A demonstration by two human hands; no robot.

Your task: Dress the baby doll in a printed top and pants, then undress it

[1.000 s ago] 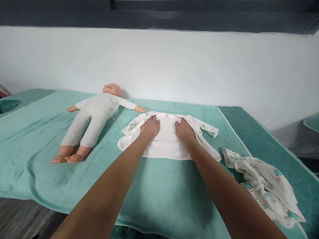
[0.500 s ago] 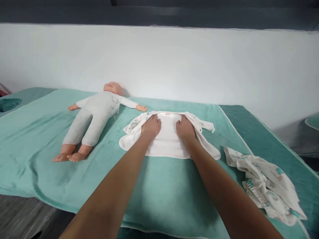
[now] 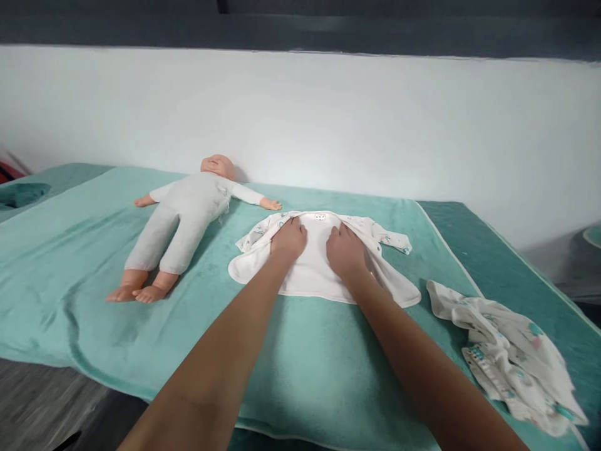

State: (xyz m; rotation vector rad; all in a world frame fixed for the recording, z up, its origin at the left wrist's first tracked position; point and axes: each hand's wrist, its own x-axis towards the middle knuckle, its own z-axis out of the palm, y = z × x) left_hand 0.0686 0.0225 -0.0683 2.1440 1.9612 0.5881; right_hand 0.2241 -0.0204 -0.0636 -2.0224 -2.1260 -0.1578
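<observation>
A small white baby shirt (image 3: pixel 312 275) with a printed outer side lies spread open in front of me, its neck label facing up. My left hand (image 3: pixel 288 240) is closed on the shirt's left front edge, with the fingertips partly hidden under the fabric. On the other side, my right hand (image 3: pixel 346 254) has its fingers curled at the right front edge, over the pale inner side. Both short sleeves stick out to the sides. To the left, a baby doll (image 3: pixel 188 207) in a white cloth body lies on its back, one hand near the shirt's left sleeve.
A crumpled white printed garment (image 3: pixel 511 357) lies to the right of my right forearm. Under everything is a light green blanket (image 3: pixel 94 250) over a darker green cover (image 3: pixel 498 263). A white wall (image 3: pixel 300 119) rises along the far edge.
My right hand has shifted slightly left, over the shirt's inner side. The left hand stays at its edge. The whole view has drifted a little; doll and other garment lie as before.
</observation>
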